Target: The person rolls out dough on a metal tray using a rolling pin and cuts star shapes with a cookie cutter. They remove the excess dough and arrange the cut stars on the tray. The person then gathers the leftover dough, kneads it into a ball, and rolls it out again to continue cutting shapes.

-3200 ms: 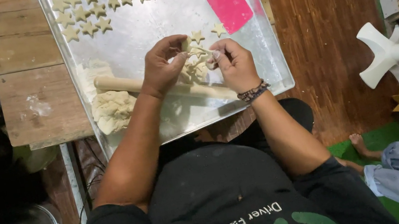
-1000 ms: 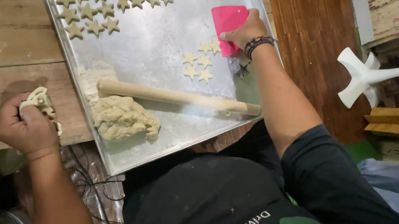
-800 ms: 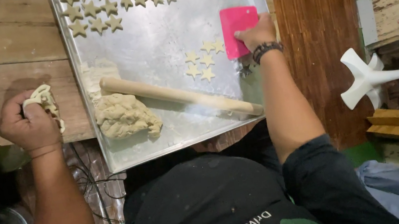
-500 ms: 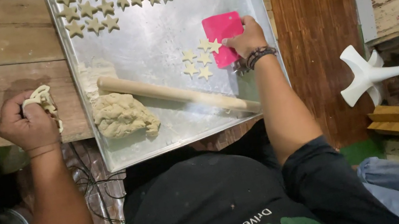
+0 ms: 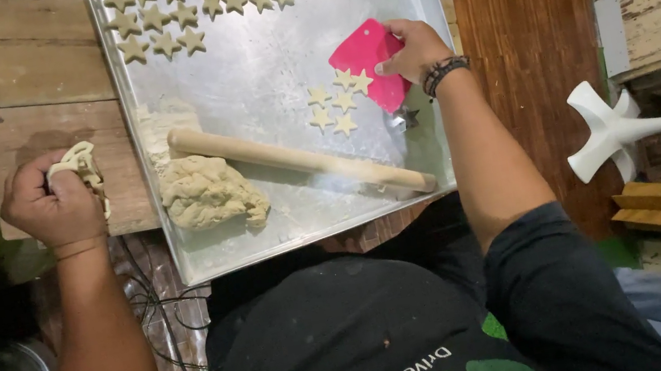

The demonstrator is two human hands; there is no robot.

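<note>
On the tray: we see our right hand (image 5: pixel 415 48) gripping a pink plastic scraper (image 5: pixel 367 61) beside five loose star-shaped dough cut-outs (image 5: pixel 338 101).
Left hand (image 5: pixel 53 203): closed around dough scraps (image 5: pixel 80 162), over the wooden table (image 5: pixel 43 73).
Nearby: wooden rolling pin (image 5: pixel 299 161), dough lump (image 5: pixel 205 194) on the metal tray (image 5: pixel 256 72).

Wooden plank table (image 5: pixel 49 77) carries metal tray (image 5: pixel 259 89); left edge dark, perhaps clutter.
</note>
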